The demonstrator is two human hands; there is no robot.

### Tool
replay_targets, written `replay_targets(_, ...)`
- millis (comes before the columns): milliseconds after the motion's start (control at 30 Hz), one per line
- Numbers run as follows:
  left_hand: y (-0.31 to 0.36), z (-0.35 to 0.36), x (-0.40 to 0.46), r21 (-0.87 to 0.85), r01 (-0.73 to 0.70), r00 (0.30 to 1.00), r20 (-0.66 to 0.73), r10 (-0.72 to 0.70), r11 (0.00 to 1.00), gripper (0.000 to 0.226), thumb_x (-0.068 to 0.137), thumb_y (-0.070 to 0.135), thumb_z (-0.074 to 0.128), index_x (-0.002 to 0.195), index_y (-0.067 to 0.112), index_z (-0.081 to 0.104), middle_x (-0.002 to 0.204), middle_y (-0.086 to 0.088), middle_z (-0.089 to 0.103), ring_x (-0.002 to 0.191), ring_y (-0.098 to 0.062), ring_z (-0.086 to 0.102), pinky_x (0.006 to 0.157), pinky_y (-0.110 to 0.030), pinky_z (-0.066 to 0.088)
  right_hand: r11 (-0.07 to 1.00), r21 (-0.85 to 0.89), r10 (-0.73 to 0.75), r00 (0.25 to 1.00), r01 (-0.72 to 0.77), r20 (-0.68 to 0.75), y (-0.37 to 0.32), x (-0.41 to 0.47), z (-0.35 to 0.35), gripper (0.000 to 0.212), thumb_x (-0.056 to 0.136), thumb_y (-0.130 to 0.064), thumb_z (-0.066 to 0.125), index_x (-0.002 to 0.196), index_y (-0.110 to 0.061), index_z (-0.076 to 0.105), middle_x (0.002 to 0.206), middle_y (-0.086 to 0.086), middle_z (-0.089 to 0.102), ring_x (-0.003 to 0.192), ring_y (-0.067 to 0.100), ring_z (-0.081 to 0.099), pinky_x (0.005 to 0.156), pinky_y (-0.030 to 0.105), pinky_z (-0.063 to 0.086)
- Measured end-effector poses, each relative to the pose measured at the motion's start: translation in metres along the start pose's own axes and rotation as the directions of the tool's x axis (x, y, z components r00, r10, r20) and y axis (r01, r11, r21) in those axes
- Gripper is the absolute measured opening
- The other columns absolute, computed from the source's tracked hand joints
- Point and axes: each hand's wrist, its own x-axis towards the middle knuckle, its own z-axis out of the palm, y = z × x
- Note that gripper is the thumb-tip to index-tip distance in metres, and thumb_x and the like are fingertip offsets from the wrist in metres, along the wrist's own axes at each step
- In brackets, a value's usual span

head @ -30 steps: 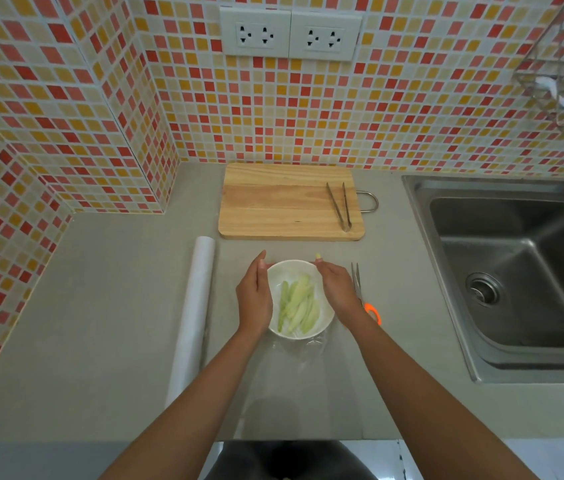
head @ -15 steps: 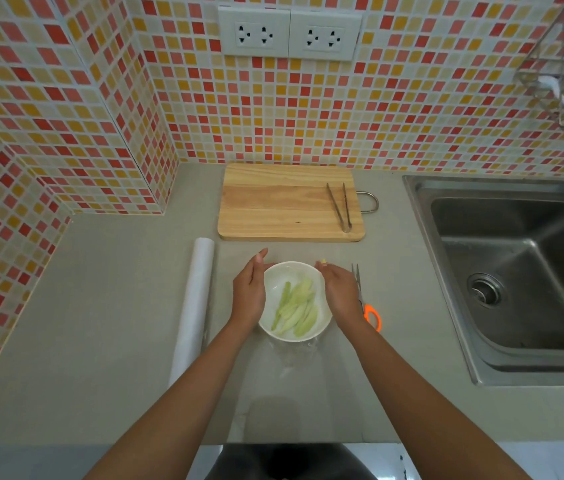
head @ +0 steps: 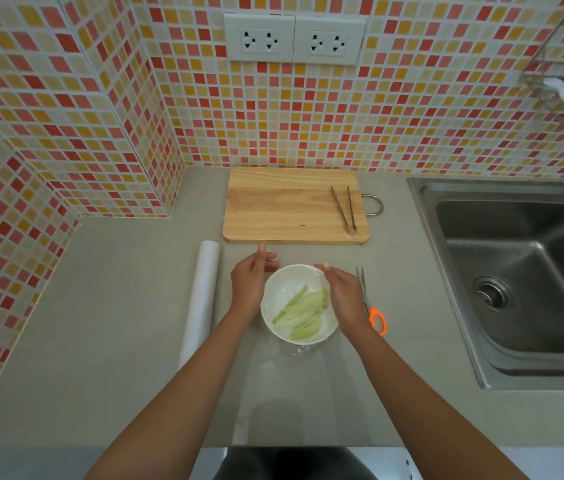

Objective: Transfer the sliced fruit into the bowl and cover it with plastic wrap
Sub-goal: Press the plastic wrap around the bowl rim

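A white bowl (head: pixel 282 299) stands on the grey counter and holds several pale green fruit slices (head: pixel 303 315). Clear plastic wrap (head: pixel 299 351) lies over the bowl and hangs crumpled at its near side. My left hand (head: pixel 249 284) presses flat against the bowl's left side, fingers straight. My right hand (head: pixel 342 294) rests on the bowl's right rim with fingers extended over the wrap. The roll of plastic wrap (head: pixel 201 299) lies on the counter to the left of the bowl.
A wooden cutting board (head: pixel 287 206) lies behind the bowl, with metal tongs (head: pixel 344 209) on its right part. Orange-handled scissors (head: pixel 372 306) lie just right of my right hand. A steel sink (head: pixel 522 271) takes up the right side. Tiled walls close the back and left.
Both hands have slid a little along the bowl's sides toward its far rim, smoothing the wrap. The bowl has stayed in about the same place.
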Motion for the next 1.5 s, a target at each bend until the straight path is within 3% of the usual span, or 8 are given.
replay_targets(233,-0.023,-0.015,-0.025,0.261,0.082,0.996,0.006,-0.086,0.962,0.047,0.096,0.034,0.051,0.057,0.009,0.046,0.055,0.001,0.046,0.055,-0.013,0.039,0.056,-0.03,0.032,0.996,0.09,0.028,0.995,-0.02,-0.096,0.003,-0.005,0.001,0.025,0.092,-0.014,0.051,0.097,-0.008,0.075,0.101,0.01,0.073,0.103,0.028,0.066,0.096,0.046,0.05)
replay_targets(467,-0.011,-0.014,-0.019,0.107,0.21,0.973,0.073,-0.218,0.972,0.033,0.092,0.032,0.061,0.083,0.001,0.069,0.079,-0.002,0.066,0.075,-0.016,0.059,0.072,-0.029,0.045,0.995,0.097,0.026,0.995,-0.016,-0.101,0.003,-0.012,-0.001,0.024,0.091,-0.016,0.052,0.089,-0.019,0.075,0.092,0.002,0.074,0.099,0.026,0.067,0.092,0.043,0.052)
replay_targets(600,-0.009,-0.015,-0.02,0.163,0.068,0.997,0.026,-0.074,0.984,0.01,0.085,0.018,0.07,0.08,0.009,0.067,0.082,0.0,0.069,0.077,-0.013,0.061,0.074,-0.024,0.047,0.996,0.084,0.02,0.994,-0.011,-0.109,0.003,-0.014,0.001,0.025,0.091,-0.016,0.051,0.094,-0.013,0.076,0.098,0.006,0.074,0.1,0.026,0.067,0.094,0.045,0.052)
replay_targets(767,-0.006,-0.009,-0.022,0.201,-0.048,0.996,-0.059,0.061,0.978,0.021,0.083,0.01,0.068,0.064,0.01,0.059,0.067,0.001,0.063,0.063,-0.01,0.056,0.059,-0.014,0.043,0.998,0.067,0.01,0.993,-0.002,-0.119,0.002,-0.017,-0.001,0.026,0.092,-0.016,0.05,0.096,-0.011,0.075,0.098,0.006,0.074,0.1,0.026,0.066,0.093,0.042,0.051)
replay_targets(1067,-0.02,-0.009,-0.007,0.075,0.188,0.982,0.006,-0.189,0.979,0.024,0.1,0.019,0.045,0.077,0.012,0.045,0.068,0.0,0.049,0.06,-0.014,0.043,0.058,-0.026,0.036,0.998,0.018,-0.052,0.98,0.056,-0.195,0.004,-0.02,-0.004,0.027,0.093,-0.014,0.049,0.086,-0.007,0.075,0.077,0.01,0.069,0.075,0.017,0.059,0.069,0.03,0.047)
replay_targets(1167,-0.025,-0.004,-0.008,0.142,0.175,0.985,-0.02,-0.174,0.974,0.016,0.099,0.019,0.044,0.086,0.01,0.047,0.076,0.004,0.05,0.07,-0.012,0.046,0.059,-0.023,0.037,0.991,-0.05,-0.133,0.969,0.125,-0.21,0.008,-0.02,-0.003,0.035,0.095,-0.015,0.051,0.068,0.003,0.063,0.063,0.027,0.044,0.061,0.014,0.041,0.057,0.03,0.032)
replay_targets(1267,-0.026,-0.002,-0.007,0.2,0.155,0.988,-0.056,-0.146,0.967,0.016,0.099,0.015,0.043,0.083,0.011,0.046,0.076,0.004,0.05,0.071,-0.013,0.046,0.058,-0.021,0.036,0.982,-0.08,-0.186,0.964,0.174,-0.188,0.01,-0.018,-0.004,0.039,0.093,-0.009,0.051,0.059,0.002,0.038,0.061,0.011,0.027,0.061,0.017,0.026,0.058,0.031,0.021)
replay_targets(1500,-0.033,-0.005,-0.005,0.205,0.209,0.977,-0.096,-0.193,0.956,0.007,0.092,0.007,0.048,0.089,0.006,0.054,0.092,-0.002,0.06,0.085,-0.019,0.054,0.073,-0.027,0.041,0.974,-0.122,-0.211,0.959,0.19,-0.19,0.015,-0.015,-0.004,0.034,0.093,-0.006,0.05,0.06,0.0,0.045,0.06,0.008,0.034,0.061,0.016,0.03,0.056,0.03,0.024)
